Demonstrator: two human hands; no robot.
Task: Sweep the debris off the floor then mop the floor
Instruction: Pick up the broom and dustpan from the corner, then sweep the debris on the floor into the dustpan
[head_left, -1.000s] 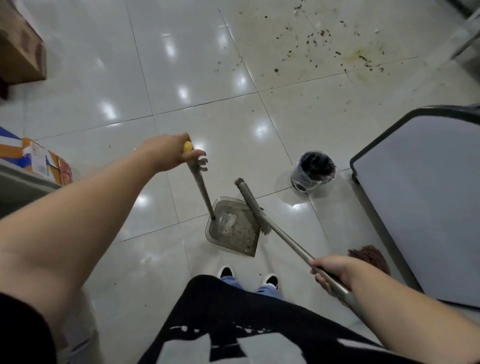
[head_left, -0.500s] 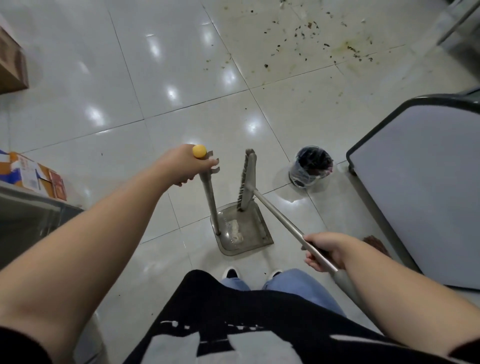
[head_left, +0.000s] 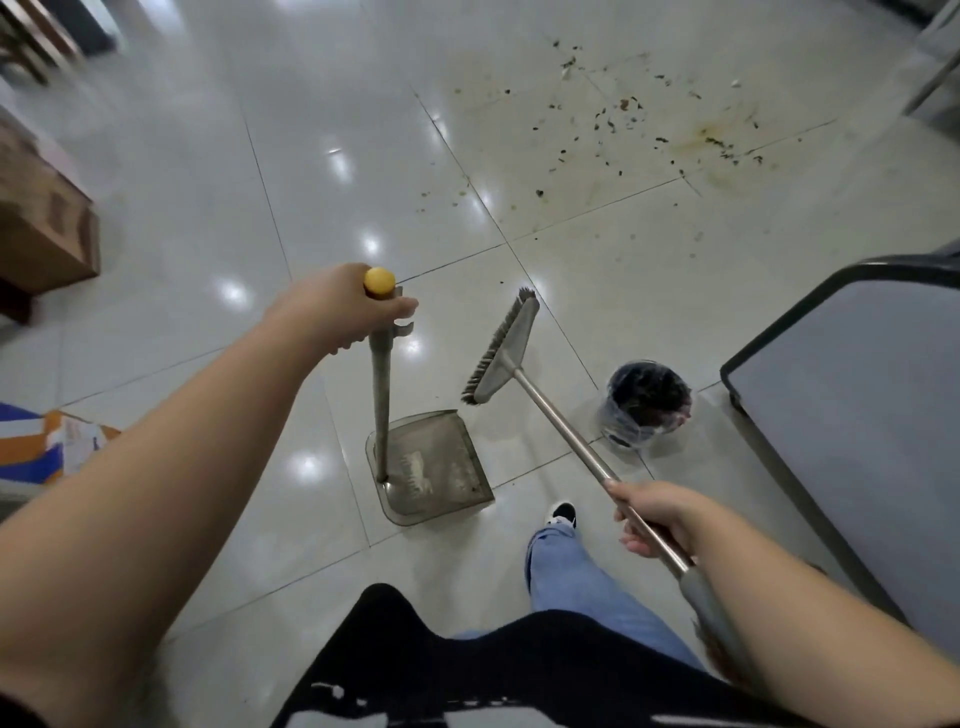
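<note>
My left hand (head_left: 345, 306) grips the top of the dustpan's upright handle, just under its yellow cap. The grey dustpan (head_left: 434, 462) sits flat on the tiled floor in front of my feet. My right hand (head_left: 654, 517) grips the metal shaft of the broom. The broom head (head_left: 501, 348) hangs just right of the dustpan handle, bristles facing left. Dark debris (head_left: 613, 124) and a yellowish stain (head_left: 711, 137) are scattered over the tiles farther ahead, to the upper right.
A small bin lined with a plastic bag (head_left: 647, 402) stands right of the broom. A grey table with a dark rim (head_left: 852, 395) fills the right side. A brown box (head_left: 47, 228) and a colourful carton (head_left: 47, 441) lie at left.
The broom head has lifted out of the dustpan and swung to the right. The view has moved forward, toward the debris, and my right foot has stepped ahead.
</note>
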